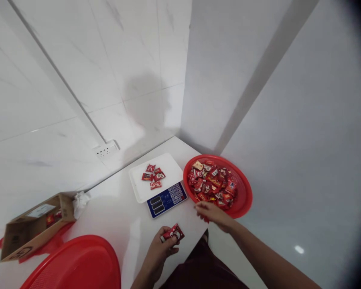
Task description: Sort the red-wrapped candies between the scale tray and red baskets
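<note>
My left hand (161,247) is closed round a small stack of red candy packets (173,233) near the table's front edge. My right hand (212,212) hovers at the near rim of a red basket (246,188) filled with several red wrapped candies (212,182); its fingers are curled, and whether they hold a packet is unclear. Behind my hands stands a scale with a white tray (141,188) and a blue keypad panel (167,199). Several red packets (153,176) lie on that tray.
A second red basket (75,263) sits at the front left. An open cardboard box (27,233) with crumpled white plastic (81,200) lies at the far left. A wall socket (106,149) is behind the white table (114,216). Dark trousers (204,269) show below.
</note>
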Tool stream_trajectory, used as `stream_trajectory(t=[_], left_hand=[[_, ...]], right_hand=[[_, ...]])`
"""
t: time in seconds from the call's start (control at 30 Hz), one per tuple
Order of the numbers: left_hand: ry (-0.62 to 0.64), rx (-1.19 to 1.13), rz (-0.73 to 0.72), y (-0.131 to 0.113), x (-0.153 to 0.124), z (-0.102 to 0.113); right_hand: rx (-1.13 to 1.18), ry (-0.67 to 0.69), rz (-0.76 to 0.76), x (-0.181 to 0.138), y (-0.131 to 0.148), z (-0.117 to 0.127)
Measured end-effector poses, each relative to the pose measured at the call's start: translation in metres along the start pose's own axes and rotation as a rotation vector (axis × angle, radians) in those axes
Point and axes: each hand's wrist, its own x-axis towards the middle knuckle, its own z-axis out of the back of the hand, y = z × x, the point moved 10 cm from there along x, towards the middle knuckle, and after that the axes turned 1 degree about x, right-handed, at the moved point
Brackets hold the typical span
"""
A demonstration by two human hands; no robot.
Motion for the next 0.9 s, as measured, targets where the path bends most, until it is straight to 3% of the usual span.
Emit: stream_trajectory(t=[0.07,0.17,0.3,0.5,0.7,0.8,0.9], left_hand=[[0.002,-0.015,0.008,0.001,0.0,-0.001],[0.014,-0.052,0.02,0.001,-0.002,-0.005],[0.053,-0.131,0.065,0.004,-0.004,-0.014],[-0.052,-0.319,0.116,0.009,0.001,-0.011],[-0.137,-0.311,0.136,0.013,0.005,-0.007],[-0.116,-0.287,0.11,0.01,0.004,-0.008],[-0.094,-0.274,0.081,0.005,0.002,-0.009]], right_hand=[[-0.27,-0.264,-0.022,0.008,-0.011,0.059],[-0.44,-0.423,-0.103,0.014,-0.034,0.119],[-0.577,-0.476,-0.163,0.016,-0.06,0.153],[-0.675,-0.462,-0.212,0.025,-0.076,0.158],[-0.628,-0.482,-0.196,0.03,-0.059,0.162],[-0.299,-0.387,-0.09,0.039,-0.035,0.13],[0.07,-0.171,-0.009,0.055,-0.003,0.07]])
